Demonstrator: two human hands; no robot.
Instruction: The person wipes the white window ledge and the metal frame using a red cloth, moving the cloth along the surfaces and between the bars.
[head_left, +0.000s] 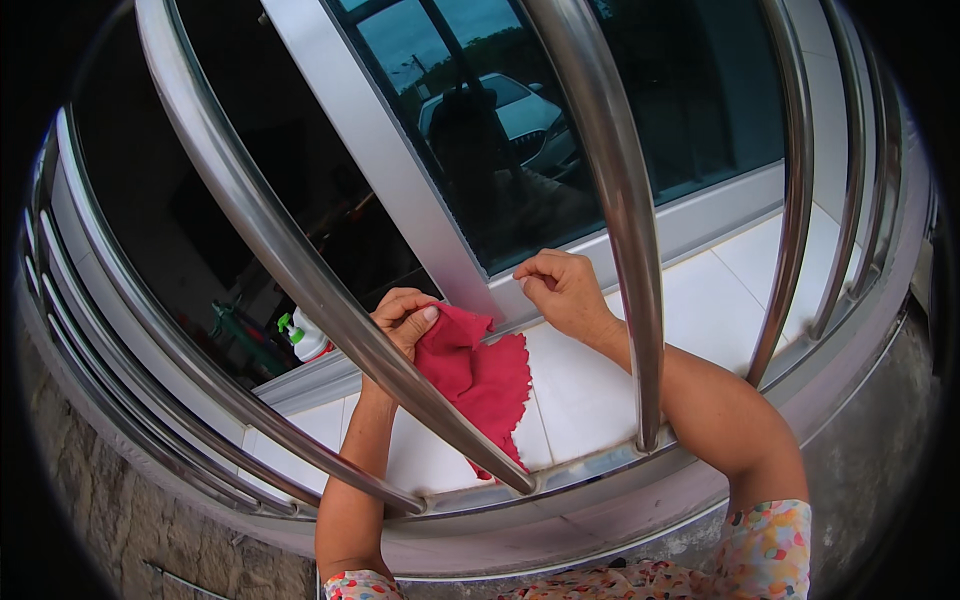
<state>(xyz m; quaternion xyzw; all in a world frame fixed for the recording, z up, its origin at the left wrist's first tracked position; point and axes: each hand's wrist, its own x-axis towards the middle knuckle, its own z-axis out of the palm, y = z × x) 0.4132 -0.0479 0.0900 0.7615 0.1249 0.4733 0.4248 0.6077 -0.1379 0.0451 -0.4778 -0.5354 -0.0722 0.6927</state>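
My left hand (403, 321) pinches the upper corner of a red cloth (491, 382) between thumb and fingers. The cloth has a ragged, scalloped edge and hangs down onto the white tiled sill (585, 382), its lower end partly behind a metal bar. To the right, my right hand (566, 292) is apart from the cloth, its fingers curled and thumb against the index finger. No held thing shows in it. It is close to the lower rail of the aluminium window frame (596, 251). Both forearms reach between the bars.
Curved stainless steel bars (281, 225) stand between me and the window, with another thick bar (615, 157) beside my right forearm. Dark window glass (495, 150) reflects a parked car. At left the window is open, with a white bottle with a green pump top (306, 337) inside.
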